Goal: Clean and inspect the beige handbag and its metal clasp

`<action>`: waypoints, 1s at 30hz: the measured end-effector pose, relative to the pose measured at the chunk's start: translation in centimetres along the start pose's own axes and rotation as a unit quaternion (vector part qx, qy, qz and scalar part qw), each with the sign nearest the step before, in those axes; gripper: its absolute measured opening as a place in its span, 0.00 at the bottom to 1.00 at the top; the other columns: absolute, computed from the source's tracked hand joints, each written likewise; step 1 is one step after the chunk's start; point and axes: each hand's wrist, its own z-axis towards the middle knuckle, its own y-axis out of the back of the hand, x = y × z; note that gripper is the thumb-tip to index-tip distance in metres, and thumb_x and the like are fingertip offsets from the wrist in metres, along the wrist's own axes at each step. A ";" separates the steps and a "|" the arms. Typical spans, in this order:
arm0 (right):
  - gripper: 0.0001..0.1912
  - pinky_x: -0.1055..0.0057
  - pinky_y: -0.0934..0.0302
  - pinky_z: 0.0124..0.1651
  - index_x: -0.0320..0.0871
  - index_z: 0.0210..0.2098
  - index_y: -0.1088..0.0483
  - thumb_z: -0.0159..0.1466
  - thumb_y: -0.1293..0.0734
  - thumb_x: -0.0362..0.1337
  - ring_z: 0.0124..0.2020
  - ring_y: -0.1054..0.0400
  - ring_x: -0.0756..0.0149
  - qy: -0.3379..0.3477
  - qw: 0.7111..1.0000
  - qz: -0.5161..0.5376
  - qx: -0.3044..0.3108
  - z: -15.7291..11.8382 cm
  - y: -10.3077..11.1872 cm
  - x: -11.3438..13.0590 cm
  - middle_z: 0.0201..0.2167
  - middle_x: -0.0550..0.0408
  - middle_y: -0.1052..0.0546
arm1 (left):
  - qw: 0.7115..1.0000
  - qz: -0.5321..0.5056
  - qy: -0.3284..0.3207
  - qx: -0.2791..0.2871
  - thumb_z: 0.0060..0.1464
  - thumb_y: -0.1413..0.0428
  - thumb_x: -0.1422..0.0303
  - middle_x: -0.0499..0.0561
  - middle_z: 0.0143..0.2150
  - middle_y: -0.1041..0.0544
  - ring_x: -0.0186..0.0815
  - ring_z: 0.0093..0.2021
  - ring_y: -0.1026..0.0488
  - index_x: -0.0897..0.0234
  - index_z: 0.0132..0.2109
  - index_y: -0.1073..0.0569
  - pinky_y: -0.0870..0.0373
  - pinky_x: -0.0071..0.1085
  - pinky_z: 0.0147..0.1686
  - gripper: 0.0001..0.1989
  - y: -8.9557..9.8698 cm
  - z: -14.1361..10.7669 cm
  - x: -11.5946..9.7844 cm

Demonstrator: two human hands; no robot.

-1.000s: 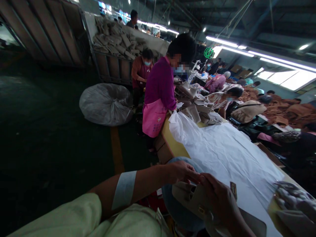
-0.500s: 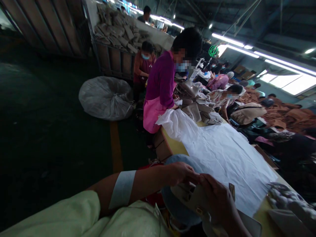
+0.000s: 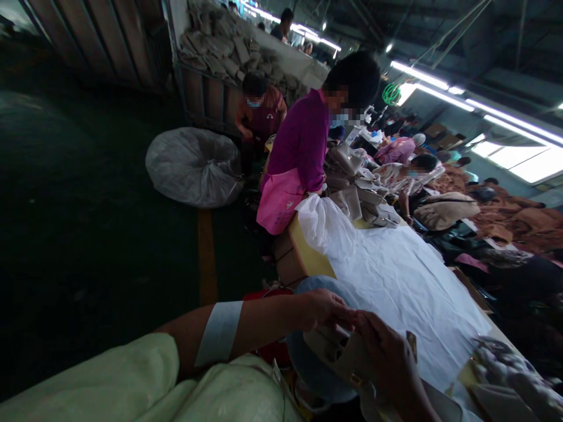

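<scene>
A beige handbag (image 3: 323, 351) with metal fittings lies over my lap, tilted and partly covered by my hands. My left hand (image 3: 323, 310) comes in from the left with fingers curled and pinched at the bag's upper edge. From the lower right, my right hand (image 3: 382, 351) lies across the bag, its fingers bent round the edge. My fingertips meet above the bag; the exact bit between them is hidden. White tape (image 3: 219, 334) circles my left forearm.
Beside me is a yellow-topped table (image 3: 314, 255) with a white sheet (image 3: 409, 281). A person in purple (image 3: 297, 140) stands at its far end near piled handbags (image 3: 347, 202). A large wrapped bundle (image 3: 189, 167) sits on the floor. Grey pieces (image 3: 505, 375) lie at right.
My view has shifted slightly. My hands stay at the bag with little visible movement. The person in purple leans a bit differently, and the seated person behind has lowered an arm.
</scene>
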 end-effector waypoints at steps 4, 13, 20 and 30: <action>0.21 0.62 0.32 0.41 0.50 0.47 0.23 0.72 0.45 0.50 0.42 0.19 0.54 -0.037 0.998 -0.049 -0.003 0.7 0.0 -0.9 0.42 0.52 0.14 | 0.977 0.178 -0.095 -0.072 0.46 0.29 0.51 0.48 0.38 0.22 0.36 0.39 0.26 0.65 0.42 0.23 0.34 0.30 0.39 0.25 -0.7 -1.4 -0.2; 0.21 0.65 0.30 0.37 0.49 0.44 0.20 0.68 0.39 0.53 0.36 0.18 0.55 -0.030 0.994 -0.011 -0.100 0.6 3.4 0.2 0.35 0.51 0.14 | 0.832 0.510 -0.219 -0.009 0.52 0.30 0.62 0.51 0.41 0.19 0.40 0.40 0.22 0.65 0.39 0.21 0.33 0.29 0.35 0.13 -1.9 -2.0 0.1; 0.26 0.55 0.25 0.39 0.45 0.45 0.22 0.58 0.30 0.59 0.35 0.20 0.48 -0.111 0.979 0.054 -0.161 0.4 11.0 -9.5 0.35 0.42 0.16 | 0.766 0.523 -0.356 0.111 0.58 0.35 0.62 0.53 0.40 0.19 0.38 0.42 0.21 0.65 0.33 0.24 0.27 0.30 0.46 0.12 0.6 -2.0 0.4; 0.18 0.61 0.26 0.48 0.49 0.51 0.21 0.62 0.33 0.39 0.42 0.21 0.56 -0.004 0.981 -0.045 0.188 0.2 2.0 -8.2 0.46 0.51 0.16 | 0.643 0.598 -0.421 0.227 0.67 0.45 0.69 0.53 0.46 0.16 0.36 0.48 0.21 0.62 0.37 0.25 0.29 0.31 0.57 0.08 2.0 -1.8 -0.8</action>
